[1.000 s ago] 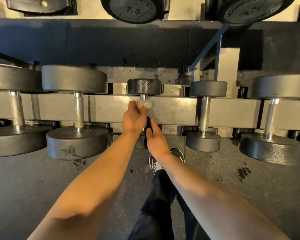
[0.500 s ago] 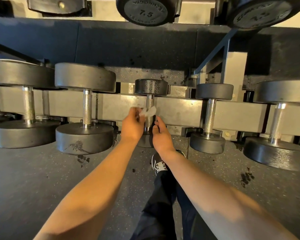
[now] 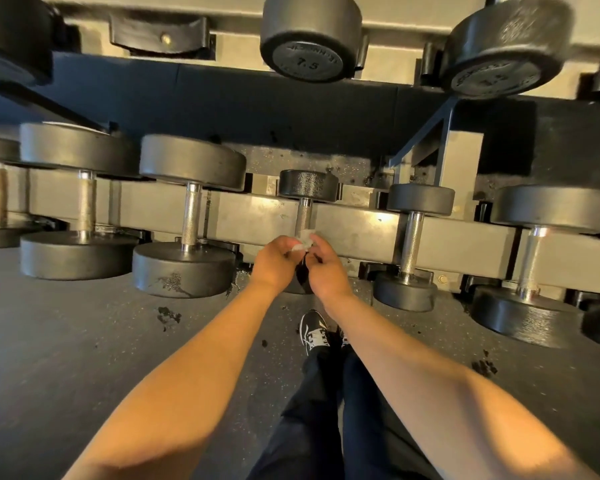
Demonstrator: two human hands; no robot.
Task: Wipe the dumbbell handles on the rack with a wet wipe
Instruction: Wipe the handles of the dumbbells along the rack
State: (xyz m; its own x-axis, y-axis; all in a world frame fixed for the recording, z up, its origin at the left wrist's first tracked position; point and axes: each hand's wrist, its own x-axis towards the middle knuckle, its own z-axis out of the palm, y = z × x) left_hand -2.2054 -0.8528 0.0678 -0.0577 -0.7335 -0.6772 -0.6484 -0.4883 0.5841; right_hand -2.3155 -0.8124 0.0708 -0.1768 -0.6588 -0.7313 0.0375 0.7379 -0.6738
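Both my hands meet at frame centre, just below the small dumbbell's handle [image 3: 304, 216]. Wet wipe [image 3: 302, 241]: small, white, crumpled, slightly translucent scrap, bunched between my two hands and touching the lower end of that handle. My left hand [image 3: 275, 260] has its fingers curled in, pinching the wipe's left edge; my right hand [image 3: 326, 268] is curled too, its fingertips [image 3: 313, 241] nipping the wipe from the right (exact finger placement is blurred). The handle itself is a short, bright, knurled steel bar, running up-frame into a small black textured head [image 3: 308, 184]; the near head is mostly hidden behind my hands. This dumbbell sits on the lower shelf of the rack [image 3: 361, 230], a pale grey beam crossing the middle of the frame. To its left, a larger dumbbell [image 3: 191, 216] with a longer knurled handle and scuffed near head; to the right, a mid-size dumbbell [image 3: 413, 244]. Upper centre of frame, an upper-tier dumbbell [image 3: 307, 39] marked 7.5 on its face. Dark speckled floor [image 3: 66, 341] below, my black-and-white shoe [image 3: 314, 332] at lower centre.
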